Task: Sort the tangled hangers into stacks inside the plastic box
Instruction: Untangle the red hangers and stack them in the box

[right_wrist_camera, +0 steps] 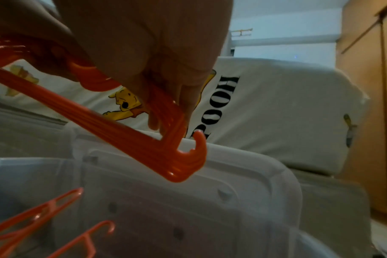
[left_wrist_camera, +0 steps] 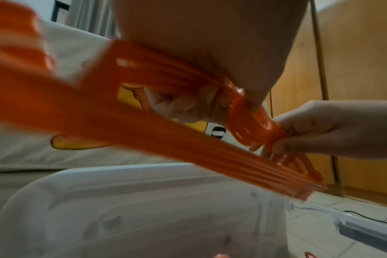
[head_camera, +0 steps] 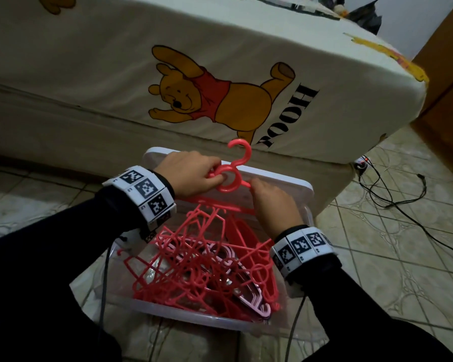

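A clear plastic box on the floor holds a tangle of coral-red hangers with a few pale pink hangers among them. Above the box's far side I hold a stacked bundle of red hangers, hooks pointing up. My left hand grips the bundle at its neck rings. My right hand pinches the bundle's right shoulder end. In the left wrist view the bundle's bars run blurred across the picture.
The box lid leans upright behind the box against a bed with a cartoon bear sheet. Black cables trail over the tiled floor at right. A wooden wardrobe stands at far right.
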